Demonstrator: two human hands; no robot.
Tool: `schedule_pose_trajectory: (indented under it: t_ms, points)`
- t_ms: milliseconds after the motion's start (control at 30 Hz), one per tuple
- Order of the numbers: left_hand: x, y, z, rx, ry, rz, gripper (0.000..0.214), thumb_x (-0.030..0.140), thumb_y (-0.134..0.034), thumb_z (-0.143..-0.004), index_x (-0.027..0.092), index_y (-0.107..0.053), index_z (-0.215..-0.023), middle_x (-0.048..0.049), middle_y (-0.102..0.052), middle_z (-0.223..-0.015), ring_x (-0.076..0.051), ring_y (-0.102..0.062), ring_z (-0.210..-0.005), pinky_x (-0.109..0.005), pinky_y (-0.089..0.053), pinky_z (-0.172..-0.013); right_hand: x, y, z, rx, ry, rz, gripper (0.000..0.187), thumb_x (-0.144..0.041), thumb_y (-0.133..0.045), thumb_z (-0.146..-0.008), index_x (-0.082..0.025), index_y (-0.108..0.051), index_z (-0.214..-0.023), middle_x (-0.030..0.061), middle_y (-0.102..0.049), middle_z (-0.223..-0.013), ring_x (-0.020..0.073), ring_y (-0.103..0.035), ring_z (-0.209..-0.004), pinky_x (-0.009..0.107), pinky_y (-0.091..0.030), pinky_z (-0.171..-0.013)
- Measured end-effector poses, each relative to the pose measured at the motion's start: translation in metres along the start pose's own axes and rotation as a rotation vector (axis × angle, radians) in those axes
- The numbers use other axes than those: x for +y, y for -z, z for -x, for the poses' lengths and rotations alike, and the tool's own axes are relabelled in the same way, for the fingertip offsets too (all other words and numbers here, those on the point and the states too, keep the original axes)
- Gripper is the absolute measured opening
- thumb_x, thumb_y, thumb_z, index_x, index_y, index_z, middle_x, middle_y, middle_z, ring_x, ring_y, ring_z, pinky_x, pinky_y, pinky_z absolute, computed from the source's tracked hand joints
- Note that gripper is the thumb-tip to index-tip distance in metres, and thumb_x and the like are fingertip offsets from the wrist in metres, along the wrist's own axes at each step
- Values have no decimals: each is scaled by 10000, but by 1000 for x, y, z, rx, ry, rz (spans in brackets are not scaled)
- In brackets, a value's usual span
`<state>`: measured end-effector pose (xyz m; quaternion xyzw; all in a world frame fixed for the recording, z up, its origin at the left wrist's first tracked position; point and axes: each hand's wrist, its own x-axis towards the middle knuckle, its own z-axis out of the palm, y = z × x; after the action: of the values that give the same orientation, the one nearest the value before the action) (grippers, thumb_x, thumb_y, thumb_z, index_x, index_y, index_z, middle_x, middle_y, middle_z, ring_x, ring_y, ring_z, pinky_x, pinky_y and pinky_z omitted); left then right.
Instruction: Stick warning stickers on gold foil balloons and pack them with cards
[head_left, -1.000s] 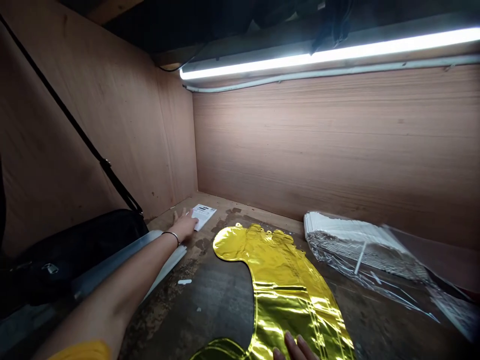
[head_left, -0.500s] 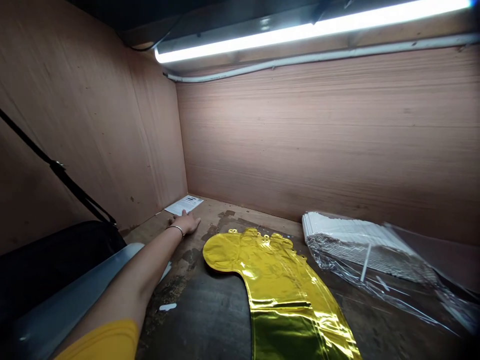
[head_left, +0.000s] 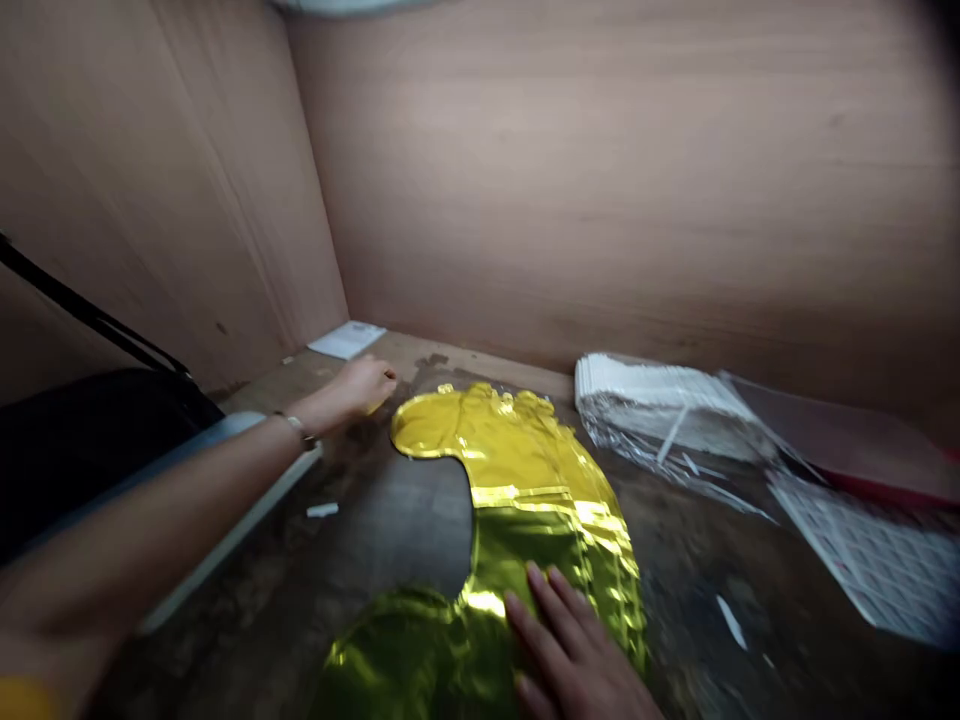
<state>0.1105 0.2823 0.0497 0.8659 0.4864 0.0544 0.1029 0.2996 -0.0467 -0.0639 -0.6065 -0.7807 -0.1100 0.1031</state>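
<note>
A flat, uninflated gold foil balloon [head_left: 517,450] with a curved outline lies across the worktop, its lower part running out of view. My right hand [head_left: 574,645] rests on its lower half, fingers spread flat on the foil. Beyond the balloon's rounded upper left end, my left hand [head_left: 360,388] is held low over the table, fingers curled in. A small yellowish patch shows beneath its fingers; motion blur hides what it is. Close behind that hand, a white printed paper [head_left: 347,339] lies in the corner.
At right lie a stack of white sheets [head_left: 645,385] in clear plastic and a white gridded sheet [head_left: 862,560]. White scraps [head_left: 322,510] dot the dark worktop [head_left: 247,600]. A black bag [head_left: 90,440] is at left; wooden walls [head_left: 600,180] close off the back and left.
My left hand has drawn back from the paper and its fingers have curled. My right hand has come into view on the balloon. The camera has tipped downward.
</note>
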Motion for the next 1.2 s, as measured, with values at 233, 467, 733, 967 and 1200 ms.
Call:
schedule_pose_trajectory:
  t_ms: [233, 467, 733, 967, 1200]
  points:
    - [39, -43, 193, -180, -350, 201, 331, 431, -507, -903, 250, -626, -1153, -44, -658, -1106, -236, -604, -1007, -344, -467, -866, -1, 63, 7, -238, -303, -159, 475, -268, -509, -909, -187, -512, -1377, 125, -382, -1505, 314, -355, -1384, 505, -416, -1070]
    - [28, -74, 194, -121, -139, 263, 241, 390, -551, -848, 187, -667, -907, -52, -675, -873, -237, -626, -828, -337, -470, -738, -2, 64, 36, -333, -294, -175, 454, -314, -512, -921, -209, -530, -1362, 104, -471, -1453, 307, -456, -1321, 520, -406, -1074]
    - [44, -67, 189, -100, -214, 274, 336, 444, -621, -803, 179, -613, -1010, -72, -659, -997, -240, -612, -904, -327, -460, -769, 8, 60, 51, -311, -357, -194, 436, -331, -463, -945, -231, -529, -1364, 86, -444, -1476, 280, -416, -1354, 488, -393, -1091]
    - [50, -77, 179, -133, -288, 281, 238, 344, -516, -884, 188, -647, -760, -44, -656, -764, -205, -606, -718, -298, -441, -634, 4, 55, 53, -243, -376, -215, 426, -318, -475, -935, -229, -549, -1346, 92, -474, -1454, 287, -424, -1348, 500, -395, -1088]
    - [66, -51, 195, -61, -412, 353, 229, 317, -489, -883, 182, -673, -883, -99, -686, -962, -273, -583, -960, -418, -416, -896, 2, 56, 51, -224, -392, -236, 405, -297, -496, -930, -233, -566, -1324, 107, -487, -1442, 291, -449, -1329, 523, -384, -1087]
